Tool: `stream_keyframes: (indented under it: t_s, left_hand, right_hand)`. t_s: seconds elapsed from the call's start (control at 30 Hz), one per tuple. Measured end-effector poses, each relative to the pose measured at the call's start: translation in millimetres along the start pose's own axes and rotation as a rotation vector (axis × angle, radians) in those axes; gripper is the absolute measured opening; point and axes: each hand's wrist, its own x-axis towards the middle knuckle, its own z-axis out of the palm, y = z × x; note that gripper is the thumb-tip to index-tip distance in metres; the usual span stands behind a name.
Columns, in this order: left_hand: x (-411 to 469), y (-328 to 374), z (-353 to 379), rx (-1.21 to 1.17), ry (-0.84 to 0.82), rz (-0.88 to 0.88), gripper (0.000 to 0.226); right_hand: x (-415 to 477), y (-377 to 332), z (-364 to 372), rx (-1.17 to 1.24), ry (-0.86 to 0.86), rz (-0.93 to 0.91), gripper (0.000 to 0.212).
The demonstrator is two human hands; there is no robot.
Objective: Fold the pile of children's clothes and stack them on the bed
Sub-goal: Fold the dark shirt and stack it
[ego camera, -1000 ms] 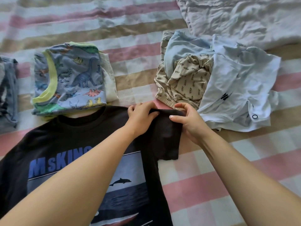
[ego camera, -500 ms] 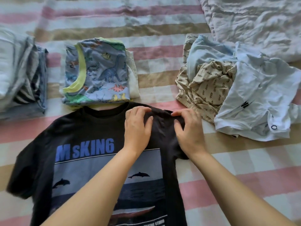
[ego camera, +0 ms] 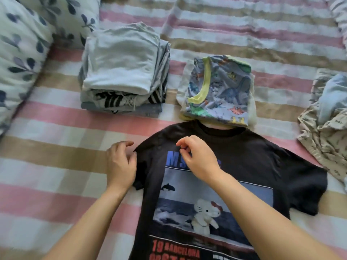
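- While the black T-shirt [ego camera: 244, 166] lies front up and spread flat on the bed [ego camera: 56, 147], both hands work at its upper left part, near the collar and shoulder.
- The left hand [ego camera: 121, 164] lies over the shirt's left sleeve. Its fingers [ego camera: 133, 154] are curled, with the tips touching the seam at the shoulder. The blur hides whether they actually pinch the cloth, so I cannot tell.
- The right hand [ego camera: 199, 160] rests on the chest, over the blue lettering. Its fingers [ego camera: 181, 145] are curled narrow, thumb and forefinger close together just above the fabric. Whether any cloth sits between them I cannot tell.
- The shirt's other sleeve lies stretched out flat, well to the right of the right hand's fingers.
- Just beyond the right hand's fingers, a folded dinosaur-print top [ego camera: 221, 91] sits on the bed, its near edge touching the shirt's collar.
- Beyond the left hand's fingers and apart from the shirt stands a stack of folded clothes [ego camera: 122, 68], pale grey on top with striped pieces under it.
- Far to the right of the right hand's fingers, at the frame edge, lies a loose pile of unfolded clothes [ego camera: 326, 119], beige print and pale blue.
- Far left of the left hand's fingers a leaf-patterned pillow [ego camera: 22, 44] rests on the bed.
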Motion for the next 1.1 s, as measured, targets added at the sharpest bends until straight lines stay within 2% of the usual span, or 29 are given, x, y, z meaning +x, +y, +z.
stream_keyframes:
  t_s: [0.1, 0.27, 0.37, 0.4, 0.5, 0.63, 0.73, 0.87, 1.0, 1.1]
  left_hand:
    - [11.1, -17.7, -5.9, -0.064, -0.105, -0.062, 0.025]
    - [27.8, -18.7, -0.9, -0.058, -0.317, -0.033, 0.028]
    - [35.0, -13.4, -0.4, -0.014, -0.408, -0.006, 0.011]
    - [36.7, -11.2, -2.1, -0.043, -0.425, 0.019, 0.014]
    - [39.1, -7.4, -11.4, -0.359, -0.494, -0.040, 0.031]
    - [40.0, -3.4, -17.7, -0.662, -0.551, -0.251, 0.024]
    - [46.1, -1.2, -19.3, -0.807, -0.472, -0.328, 0.017]
    - [53.1, -7.8, -19.2, -0.927, -0.285, -0.377, 0.032]
    - [55.5, -17.3, -10.8, -0.862, -0.041, -0.396, 0.027]
    - [57.5, -21.2, -2.3, -0.747, 0.170, -0.484, 0.025]
  right_hand:
    - [23.4, -17.1, 26.1, -0.058, -0.030, -0.021, 0.026]
    - [56.2, -22.7, 44.5, -0.354, -0.063, -0.109, 0.038]
    - [67.6, -21.2, 43.9, -0.402, -0.121, -0.086, 0.031]
    - [69.4, -21.0, 42.3, -0.391, -0.129, -0.073, 0.027]
    - [70.8, -22.0, 35.6, -0.311, -0.120, -0.053, 0.017]
    - [65.8, -25.3, 26.6, -0.168, -0.083, -0.028, 0.010]
    - [63.3, -28.2, 24.4, -0.085, -0.082, 0.013, 0.008]
    - [68.1, -32.3, 28.3, 0.044, -0.075, 0.078, 0.013]
    - [73.8, -32.2, 41.0, 0.106, -0.004, 0.144, 0.020]
    - [73.3, -31.5, 52.0, 0.065, 0.088, 0.171, 0.023]
